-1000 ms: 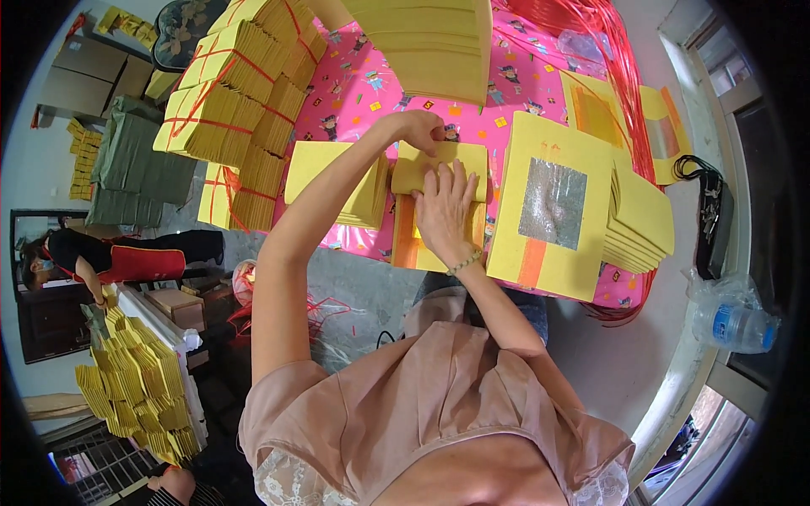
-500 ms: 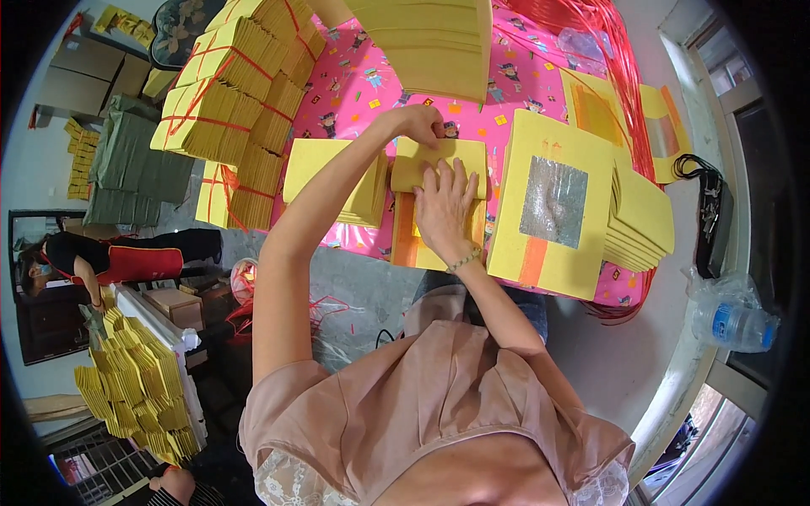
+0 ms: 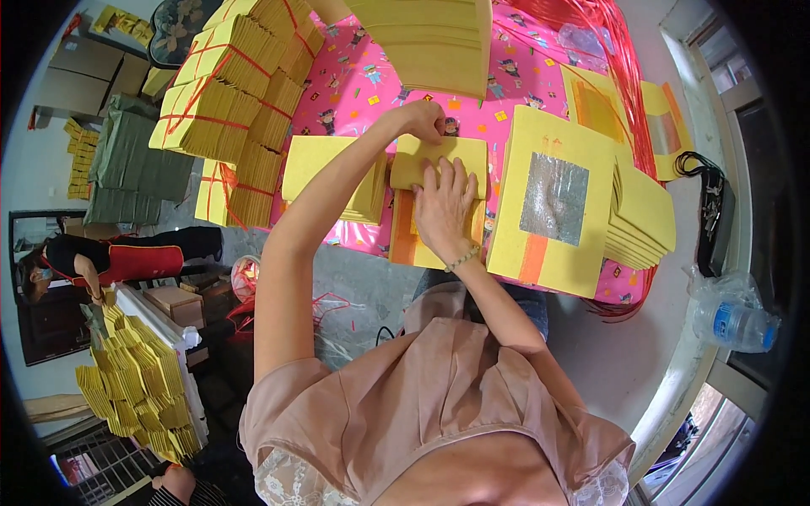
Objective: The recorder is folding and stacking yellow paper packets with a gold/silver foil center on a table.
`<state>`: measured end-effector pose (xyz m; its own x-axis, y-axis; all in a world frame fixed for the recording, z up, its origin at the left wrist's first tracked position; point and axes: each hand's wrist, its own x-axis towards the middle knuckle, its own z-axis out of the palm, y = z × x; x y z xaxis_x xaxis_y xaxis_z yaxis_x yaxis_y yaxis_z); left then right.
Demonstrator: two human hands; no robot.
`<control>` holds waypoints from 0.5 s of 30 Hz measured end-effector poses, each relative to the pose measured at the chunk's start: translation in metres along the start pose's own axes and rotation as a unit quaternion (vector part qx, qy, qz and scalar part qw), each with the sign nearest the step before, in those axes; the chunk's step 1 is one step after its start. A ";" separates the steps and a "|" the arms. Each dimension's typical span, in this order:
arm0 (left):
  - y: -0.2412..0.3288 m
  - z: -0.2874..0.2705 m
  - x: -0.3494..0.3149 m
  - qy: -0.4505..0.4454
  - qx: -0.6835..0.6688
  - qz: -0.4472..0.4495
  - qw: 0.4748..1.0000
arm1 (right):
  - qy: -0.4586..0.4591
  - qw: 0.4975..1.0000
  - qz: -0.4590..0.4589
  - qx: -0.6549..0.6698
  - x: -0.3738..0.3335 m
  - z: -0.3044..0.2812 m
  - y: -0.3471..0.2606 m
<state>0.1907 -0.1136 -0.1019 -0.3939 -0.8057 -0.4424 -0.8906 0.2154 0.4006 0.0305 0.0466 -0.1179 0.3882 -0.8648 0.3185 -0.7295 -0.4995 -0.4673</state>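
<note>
In front of me a folded sheet of yellow paper [image 3: 407, 160] lies on a pink patterned table cover [image 3: 363, 99]. An orange-printed strip of it shows below the fold. My right hand [image 3: 447, 202] rests on the fold with its fingers spread flat, a beaded bracelet on the wrist. At the far edge of the fold, my left hand [image 3: 422, 122] is curled and touches the paper; its fingertips are turned under, so what they hold, if anything, is hidden. Close by on the right lies a stack of yellow sheets [image 3: 591, 253] with a silver square on top.
Left of my work is a pile of folded yellow paper [image 3: 325, 160]. Bundles tied with red string [image 3: 215, 84] rise beyond it. Red cords [image 3: 629, 76] hang at the right edge, near a wrapped bottle [image 3: 738, 325]. At left, another person [image 3: 118, 257] handles yellow bundles.
My two hands stay in nearly the same place on the folded sheet. At left, the other person's arm has shifted slightly over the yellow bundles.
</note>
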 end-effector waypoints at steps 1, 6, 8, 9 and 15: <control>0.000 0.000 0.000 -0.001 0.000 0.000 1.000 | -0.001 1.000 0.000 0.000 0.000 0.001 0.000; 0.002 -0.001 0.000 0.003 -0.019 -0.011 1.000 | 0.012 1.000 -0.013 -0.008 -0.005 0.012 0.006; 0.003 -0.001 0.002 0.000 -0.021 -0.010 1.000 | 0.016 1.000 -0.017 -0.014 -0.009 0.021 0.009; 0.001 0.000 0.003 -0.002 -0.023 -0.010 1.000 | 0.020 0.999 -0.022 -0.020 -0.009 0.022 0.007; -0.002 0.000 0.004 0.008 -0.034 0.007 0.999 | -0.020 1.000 -0.011 0.006 -0.014 0.017 0.006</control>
<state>0.1905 -0.1169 -0.1042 -0.4016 -0.8114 -0.4247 -0.8676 0.1886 0.4602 0.0303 0.0543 -0.1397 0.4266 -0.8547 0.2959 -0.7141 -0.5190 -0.4699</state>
